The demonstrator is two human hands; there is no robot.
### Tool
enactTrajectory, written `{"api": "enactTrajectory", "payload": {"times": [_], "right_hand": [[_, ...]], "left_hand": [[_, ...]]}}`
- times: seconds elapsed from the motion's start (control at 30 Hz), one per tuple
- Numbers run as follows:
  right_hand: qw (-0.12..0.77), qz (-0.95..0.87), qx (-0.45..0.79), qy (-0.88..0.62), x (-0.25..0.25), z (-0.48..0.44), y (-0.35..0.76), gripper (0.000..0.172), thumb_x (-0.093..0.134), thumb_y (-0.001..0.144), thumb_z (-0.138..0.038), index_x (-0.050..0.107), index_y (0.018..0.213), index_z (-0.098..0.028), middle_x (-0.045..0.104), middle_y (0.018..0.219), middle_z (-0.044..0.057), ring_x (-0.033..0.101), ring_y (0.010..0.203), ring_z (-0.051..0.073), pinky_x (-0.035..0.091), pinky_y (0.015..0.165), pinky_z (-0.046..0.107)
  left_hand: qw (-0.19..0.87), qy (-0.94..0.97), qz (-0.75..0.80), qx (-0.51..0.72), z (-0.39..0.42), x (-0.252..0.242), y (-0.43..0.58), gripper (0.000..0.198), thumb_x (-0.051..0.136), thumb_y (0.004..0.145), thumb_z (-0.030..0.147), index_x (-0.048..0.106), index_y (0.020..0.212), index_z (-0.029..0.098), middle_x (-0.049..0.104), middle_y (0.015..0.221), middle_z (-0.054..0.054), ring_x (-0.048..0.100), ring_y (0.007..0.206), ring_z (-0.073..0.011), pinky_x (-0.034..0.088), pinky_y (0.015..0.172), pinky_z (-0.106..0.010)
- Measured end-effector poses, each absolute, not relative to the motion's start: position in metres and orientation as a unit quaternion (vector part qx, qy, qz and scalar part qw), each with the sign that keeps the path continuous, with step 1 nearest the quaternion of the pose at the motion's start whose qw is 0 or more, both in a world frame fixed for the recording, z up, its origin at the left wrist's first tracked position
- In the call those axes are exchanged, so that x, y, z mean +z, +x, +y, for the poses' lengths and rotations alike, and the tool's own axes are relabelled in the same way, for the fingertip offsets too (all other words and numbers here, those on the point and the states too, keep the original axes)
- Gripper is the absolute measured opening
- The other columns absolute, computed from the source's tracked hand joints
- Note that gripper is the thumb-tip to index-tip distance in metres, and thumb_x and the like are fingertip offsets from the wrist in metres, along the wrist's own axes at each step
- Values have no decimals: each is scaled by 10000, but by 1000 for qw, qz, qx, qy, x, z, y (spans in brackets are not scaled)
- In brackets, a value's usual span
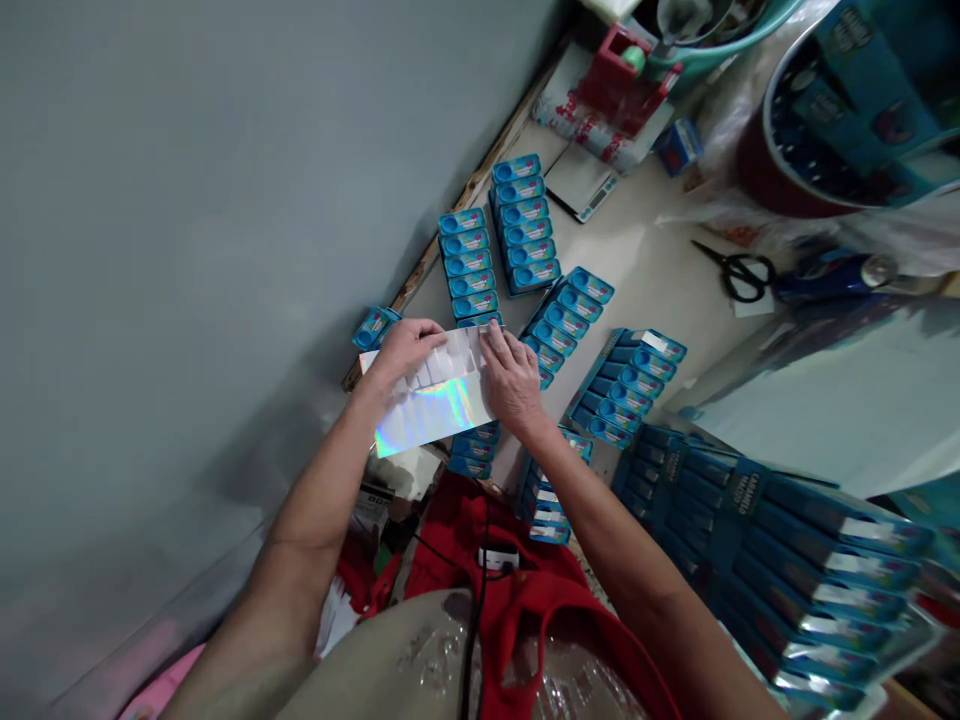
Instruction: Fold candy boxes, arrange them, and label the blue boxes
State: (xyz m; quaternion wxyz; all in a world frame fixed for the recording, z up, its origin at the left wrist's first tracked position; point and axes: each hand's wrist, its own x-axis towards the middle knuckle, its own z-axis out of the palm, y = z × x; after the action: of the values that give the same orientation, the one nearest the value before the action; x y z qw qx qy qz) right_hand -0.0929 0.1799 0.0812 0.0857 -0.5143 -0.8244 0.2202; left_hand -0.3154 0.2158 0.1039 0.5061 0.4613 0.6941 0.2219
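Between my hands is a shiny sheet of silvery stickers, with rainbow glare on its lower half. My left hand grips the upper left part, its fingers bent over the top edge. At the right end, my right hand has its fingers closed on the sheet; whether a single sticker is between the fingertips I cannot tell. Beneath and beyond the sheet stand rows of small blue boxes. Another blue row lies just past my right hand.
Blue boxes with silvery strips are stacked at the right. Farther back are a small scale, black scissors, a red tape dispenser and a round tub. A grey wall bounds the left side.
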Motion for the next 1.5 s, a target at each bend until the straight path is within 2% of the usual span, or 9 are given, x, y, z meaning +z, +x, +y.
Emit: {"api": "enactTrajectory", "payload": {"times": [0.17,0.33,0.53,0.87,1.17,1.27,1.37,1.43,1.5], "right_hand": [[119,-815,221,-523,76,187,-89,542,396,1045,-161,540,1566,-206,500,1641,115,473,1472,314,409,1186,514],[157,-797,233,-535,68,199,-91,491,353,1077,-187,561,1521,-160,494,1632,164,500,1447,279,415,1191,484],[163,-756,230,-591,78,206,-92,436,459,1075,-316,632,1463,-216,576,1558,149,507,1404,344,386,1177,561],[126,-791,181,-571,80,190,-104,539,374,1067,-190,508,1589,-215,501,1635,143,448,1471,357,347,1158,551],[102,-819,151,-543,77,184,-101,538,379,1064,-179,507,1586,-207,533,1612,137,463,1426,337,329,1105,497],[108,-824,145,-537,85,172,-99,480,431,1055,-187,587,1508,-212,626,1512,131,499,1352,324,328,1072,479],[117,-809,151,-556,98,163,-93,335,517,1047,-238,708,1323,-236,748,1219,108,559,1183,297,335,1019,444],[122,-790,157,-580,105,161,-88,262,552,1045,-289,738,1220,-232,744,1066,98,571,1067,282,344,957,420],[129,-775,160,-597,109,165,-84,294,557,1053,-353,717,1257,-214,727,1020,98,563,988,271,342,899,403]], "left_hand": [[460,533,686,184,222,108,-317,76,818,724,281,758,689,250,728,732,-32,611,710,-213,426,678,-298],[435,540,696,187,232,104,-296,165,920,673,318,777,733,262,738,775,-47,647,765,-247,454,755,-325],[425,546,691,211,235,101,-276,58,793,801,311,825,766,279,778,803,-64,654,775,-258,466,752,-347],[446,550,694,130,243,111,-272,175,681,849,303,840,845,229,814,874,-58,708,845,-244,478,781,-334],[431,565,698,88,248,116,-276,228,645,871,303,839,917,192,821,926,-61,713,880,-222,492,798,-306],[412,563,714,63,248,116,-277,235,643,867,295,845,922,191,822,928,-69,714,864,-227,488,769,-308],[373,587,718,28,249,117,-276,235,648,870,306,855,936,218,827,949,-71,712,875,-242,485,763,-315],[350,599,720,15,249,120,-274,233,648,876,304,856,944,227,828,977,-74,715,902,-250,489,764,-317],[343,612,713,8,249,124,-272,227,651,880,298,855,950,227,828,996,-76,718,918,-253,495,771,-319]]}}
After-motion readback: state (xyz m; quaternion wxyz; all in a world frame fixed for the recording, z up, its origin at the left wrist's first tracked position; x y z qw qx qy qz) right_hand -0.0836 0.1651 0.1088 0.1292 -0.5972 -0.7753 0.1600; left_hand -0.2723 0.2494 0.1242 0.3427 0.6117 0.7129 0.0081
